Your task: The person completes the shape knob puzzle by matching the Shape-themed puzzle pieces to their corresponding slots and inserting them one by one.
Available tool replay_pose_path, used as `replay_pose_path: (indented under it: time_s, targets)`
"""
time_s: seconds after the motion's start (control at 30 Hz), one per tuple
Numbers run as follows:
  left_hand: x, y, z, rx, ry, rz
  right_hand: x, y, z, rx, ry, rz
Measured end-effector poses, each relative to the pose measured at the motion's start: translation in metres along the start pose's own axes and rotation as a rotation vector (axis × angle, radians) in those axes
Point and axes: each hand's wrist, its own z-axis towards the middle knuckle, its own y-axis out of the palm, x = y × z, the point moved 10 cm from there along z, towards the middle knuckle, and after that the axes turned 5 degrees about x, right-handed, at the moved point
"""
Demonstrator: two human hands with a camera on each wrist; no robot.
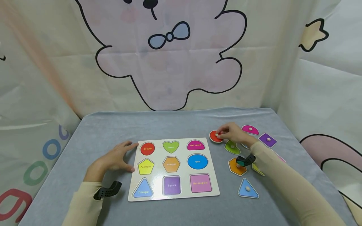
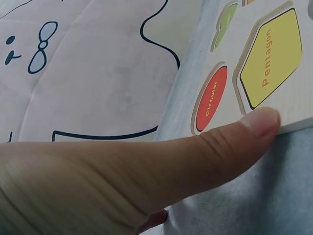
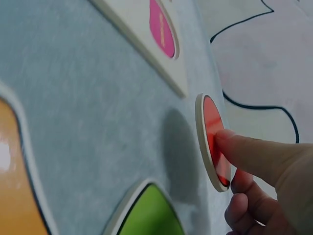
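Note:
My right hand [image 1: 232, 131] pinches the red circle piece [image 1: 214, 137] by its small knob. In the right wrist view the red circle piece [image 3: 213, 142] is tilted, with its shadow on the cloth apart from it. My left hand [image 1: 117, 157] rests at the left edge of the white puzzle board [image 1: 158, 180], thumb and fingers spread. The left wrist view shows the thumb [image 2: 230, 147] at the edge beside the yellow pentagon recess [image 2: 274, 58]. On the board are labelled recesses, among them the red circular recess [image 1: 147, 148] at the top left.
Loose knobbed pieces lie right of the board: a green heart [image 1: 232, 147], orange hexagon [image 1: 237, 167], blue triangle [image 1: 248, 189], purple square [image 1: 267, 140] and magenta half round [image 1: 250, 129]. My right forearm partly covers others. Grey cloth [image 1: 169, 213] covers the table; a printed curtain [image 1: 169, 69] hangs behind.

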Motion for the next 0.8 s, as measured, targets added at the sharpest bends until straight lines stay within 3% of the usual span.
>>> replay_pose_path:
  time_s: [0.37, 0.8]
  targets:
    - [0.001, -0.002, -0.001, 0.001, 0.002, -0.007, -0.034, 0.013, 0.006, -0.008, -0.054, 0.038]
    - [-0.002, 0.0, 0.001, 0.002, -0.008, 0.01, -0.05, 0.039, 0.011, -0.015, -0.078, 0.084]
